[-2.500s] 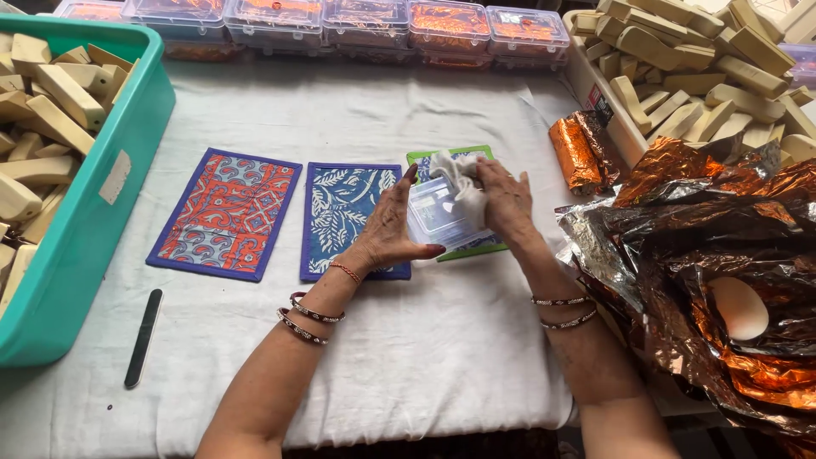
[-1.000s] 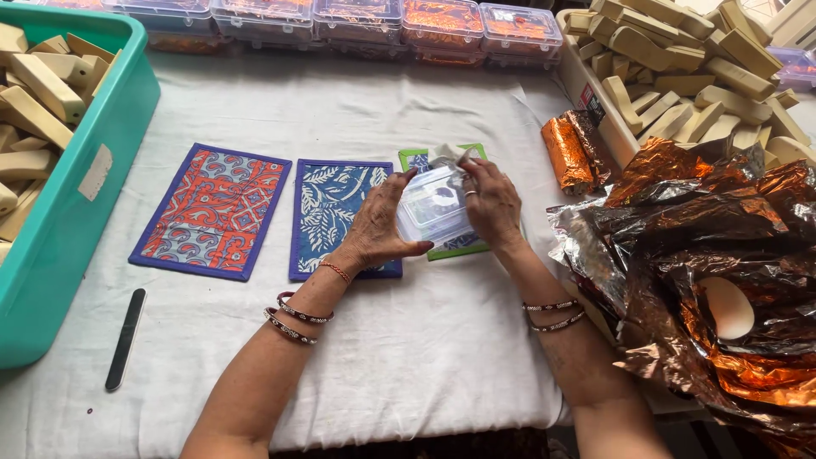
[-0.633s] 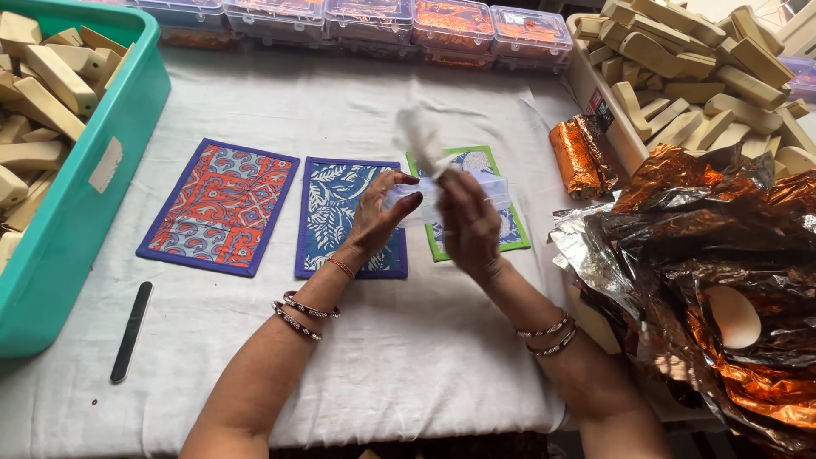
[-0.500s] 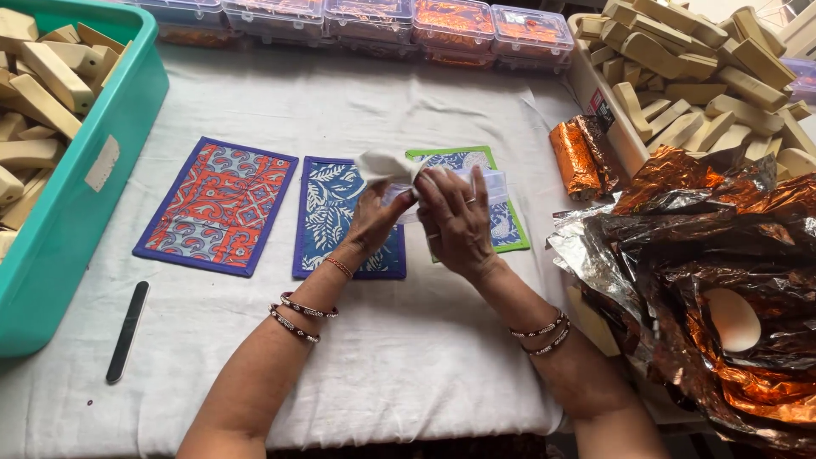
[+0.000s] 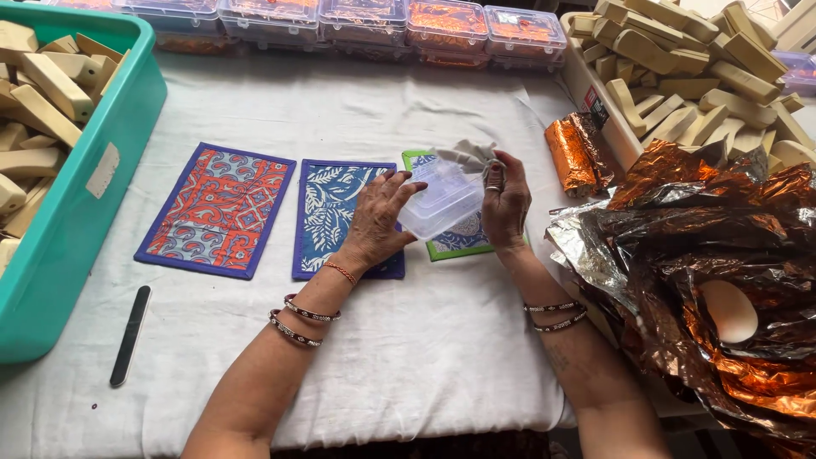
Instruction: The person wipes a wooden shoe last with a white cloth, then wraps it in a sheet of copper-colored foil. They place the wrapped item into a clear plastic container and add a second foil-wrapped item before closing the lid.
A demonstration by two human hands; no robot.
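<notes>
From the head view I see my left hand (image 5: 378, 217) and right hand (image 5: 503, 204) gripping a clear plastic box (image 5: 440, 201) between them, the right also pinching a grey cloth (image 5: 470, 155), above the green-edged printed mat (image 5: 459, 242). A pale label (image 5: 103, 170) sits on the teal crate (image 5: 93, 183) of wooden blocks (image 5: 38, 93). Lidded clear boxes (image 5: 442, 21) line the white tablecloth (image 5: 425, 340); crumpled copper foil (image 5: 722, 246) lies right.

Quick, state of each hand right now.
Left hand: holding the clear plastic box.
Right hand: closed on the grey cloth, touching the box.
</notes>
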